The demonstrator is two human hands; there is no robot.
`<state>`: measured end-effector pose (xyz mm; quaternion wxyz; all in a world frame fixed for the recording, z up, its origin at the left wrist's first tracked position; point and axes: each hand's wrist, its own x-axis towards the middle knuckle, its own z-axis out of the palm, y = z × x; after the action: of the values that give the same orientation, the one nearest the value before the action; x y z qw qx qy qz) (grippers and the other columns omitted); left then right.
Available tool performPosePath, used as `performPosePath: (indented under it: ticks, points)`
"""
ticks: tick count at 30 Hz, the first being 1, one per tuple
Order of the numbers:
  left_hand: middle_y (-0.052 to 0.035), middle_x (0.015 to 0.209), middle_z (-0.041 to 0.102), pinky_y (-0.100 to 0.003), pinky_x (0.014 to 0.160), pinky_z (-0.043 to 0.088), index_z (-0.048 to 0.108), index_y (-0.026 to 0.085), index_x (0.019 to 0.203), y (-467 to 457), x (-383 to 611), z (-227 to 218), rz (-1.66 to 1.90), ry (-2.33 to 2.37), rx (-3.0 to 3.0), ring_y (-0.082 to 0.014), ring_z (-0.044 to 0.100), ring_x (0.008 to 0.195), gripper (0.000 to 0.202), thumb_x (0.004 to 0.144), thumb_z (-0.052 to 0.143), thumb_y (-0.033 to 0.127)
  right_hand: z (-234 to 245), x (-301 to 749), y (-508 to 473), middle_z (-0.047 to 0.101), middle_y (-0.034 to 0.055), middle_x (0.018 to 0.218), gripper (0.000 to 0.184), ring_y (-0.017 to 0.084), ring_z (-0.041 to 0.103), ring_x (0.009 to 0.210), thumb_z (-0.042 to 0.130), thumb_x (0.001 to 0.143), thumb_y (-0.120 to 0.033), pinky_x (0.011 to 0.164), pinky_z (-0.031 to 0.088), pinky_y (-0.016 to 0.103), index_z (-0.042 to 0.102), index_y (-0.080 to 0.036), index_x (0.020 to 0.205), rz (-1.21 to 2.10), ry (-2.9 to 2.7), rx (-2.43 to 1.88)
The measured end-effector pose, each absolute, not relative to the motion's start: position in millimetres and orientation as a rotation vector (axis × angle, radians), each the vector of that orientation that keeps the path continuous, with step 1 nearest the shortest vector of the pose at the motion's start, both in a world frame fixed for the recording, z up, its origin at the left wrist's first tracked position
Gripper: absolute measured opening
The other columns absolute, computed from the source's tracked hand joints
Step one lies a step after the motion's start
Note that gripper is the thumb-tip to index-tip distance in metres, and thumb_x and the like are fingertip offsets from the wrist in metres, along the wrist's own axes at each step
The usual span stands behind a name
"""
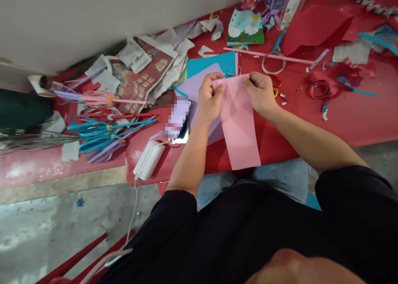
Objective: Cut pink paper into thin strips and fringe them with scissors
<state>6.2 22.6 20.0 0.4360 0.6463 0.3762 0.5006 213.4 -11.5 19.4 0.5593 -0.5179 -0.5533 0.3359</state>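
A sheet of pink paper hangs from my two hands, its lower end at the table's front edge. My left hand pinches its top left corner between thumb and fingers. At the top right corner, my right hand grips it the same way. Beneath and behind lie sheets of purple paper and blue paper. Scissors with red and yellow handles lie partly hidden behind my right hand. A roll of tape rests just beyond them.
To the left are a phone, a white power strip with a cord, and bundles of blue paper strips. Newspaper scraps pile against the wall. A long pink stick, red paper and cut scraps lie at the back and right.
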Motion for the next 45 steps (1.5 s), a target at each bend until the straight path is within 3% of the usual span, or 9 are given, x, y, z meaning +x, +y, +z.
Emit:
performPosePath:
  ticks: [4, 12, 22, 26, 29, 33, 36, 40, 45]
  points:
    - [0.0043, 0.07, 0.051, -0.036, 0.057, 0.031, 0.078, 0.032, 0.122, 21.5, 8.9, 17.2, 1.276, 0.94, 1.434, -0.0167, 0.039, 0.057, 0.07, 0.093, 0.086, 0.095, 17.0, 214.9, -10.4, 0.033, -0.0019, 0.072, 0.065, 0.018, 0.04, 0.067, 0.073, 0.11, -0.069, 0.061, 0.043, 0.036, 0.04, -0.027, 0.073, 0.735, -1.282, -1.213]
    - [0.0004, 0.067, 0.042, -0.039, 0.066, 0.039, 0.056, 0.029, 0.074, 20.9, 7.9, 27.8, 1.17, 1.035, 1.172, -0.0174, 0.038, 0.072, 0.082, 0.077, 0.091, 0.103, 27.6, 212.6, -13.2, 0.03, -0.0021, 0.071, 0.074, 0.017, 0.032, 0.066, 0.063, 0.106, -0.088, 0.06, 0.034, 0.038, 0.034, -0.029, 0.072, 0.695, -1.286, -1.236]
    - [0.0015, 0.08, 0.068, -0.038, 0.07, 0.056, 0.077, 0.03, 0.089, 21.2, 5.4, 29.9, 1.246, 1.053, 1.095, -0.0174, 0.061, 0.078, 0.035, 0.105, 0.09, 0.058, 32.4, 208.2, -17.9, 0.03, -0.0018, 0.072, 0.069, 0.019, 0.032, 0.065, 0.066, 0.099, -0.088, 0.063, 0.037, 0.042, 0.041, -0.03, 0.07, 0.774, -1.265, -1.315]
    - [0.0029, 0.076, 0.063, -0.034, 0.066, 0.055, 0.073, 0.026, 0.084, 24.2, 3.5, 27.6, 1.201, 1.087, 1.076, -0.0142, 0.057, 0.071, 0.039, 0.106, 0.093, 0.051, 28.5, 208.7, -17.5, 0.046, 0.0006, 0.072, 0.06, 0.022, 0.05, 0.069, 0.068, 0.104, -0.077, 0.07, 0.053, 0.044, 0.047, -0.029, 0.075, 0.757, -1.277, -1.358]
    - [0.0026, 0.076, 0.064, -0.03, 0.066, 0.056, 0.071, 0.022, 0.081, 21.4, 4.3, 30.3, 1.102, 1.07, 1.091, -0.0132, 0.061, 0.069, 0.038, 0.104, 0.096, 0.04, 27.2, 209.4, -19.7, 0.074, 0.0061, 0.097, 0.027, 0.029, 0.071, 0.094, 0.073, 0.106, -0.055, 0.094, 0.063, 0.05, 0.066, -0.029, 0.101, 0.654, -1.376, -1.403]
    - [0.0005, 0.076, 0.069, -0.027, 0.067, 0.057, 0.075, 0.02, 0.082, 13.5, 8.6, 37.7, 0.943, 1.069, 1.188, -0.0143, 0.066, 0.069, 0.027, 0.103, 0.092, 0.021, 35.9, 208.9, -26.9, 0.081, 0.0139, 0.136, 0.029, 0.041, 0.074, 0.129, 0.081, 0.095, -0.029, 0.121, 0.051, 0.067, 0.073, -0.028, 0.123, 0.437, -1.681, -1.443]
    - [-0.0002, 0.074, 0.071, -0.025, 0.065, 0.053, 0.078, 0.019, 0.081, 8.2, 11.8, 40.5, 0.898, 1.073, 1.269, -0.0141, 0.064, 0.067, 0.026, 0.104, 0.089, 0.016, 43.1, 207.7, -30.8, 0.086, 0.0115, 0.112, 0.006, 0.038, 0.079, 0.111, 0.074, 0.1, -0.029, 0.114, 0.054, 0.064, 0.075, -0.025, 0.104, 0.525, -1.771, -1.421]
    - [0.0, 0.071, 0.07, -0.024, 0.063, 0.047, 0.082, 0.019, 0.08, 4.9, 13.8, 40.2, 0.9, 1.074, 1.34, -0.012, 0.06, 0.064, 0.028, 0.105, 0.082, 0.005, 41.9, 207.6, -29.8, 0.08, 0.0073, 0.091, 0.004, 0.028, 0.072, 0.085, 0.073, 0.097, -0.027, 0.086, 0.058, 0.048, 0.074, -0.026, 0.093, 0.685, -1.709, -1.385]
    - [0.0006, 0.069, 0.067, -0.025, 0.061, 0.043, 0.081, 0.017, 0.078, 3.7, 15.1, 39.8, 0.906, 1.115, 1.323, -0.0105, 0.055, 0.059, 0.03, 0.103, 0.086, 0.003, 35.4, 209.1, -26.4, 0.079, 0.0061, 0.09, 0.005, 0.028, 0.069, 0.083, 0.072, 0.094, -0.024, 0.084, 0.055, 0.046, 0.072, -0.027, 0.091, 0.698, -1.681, -1.427]
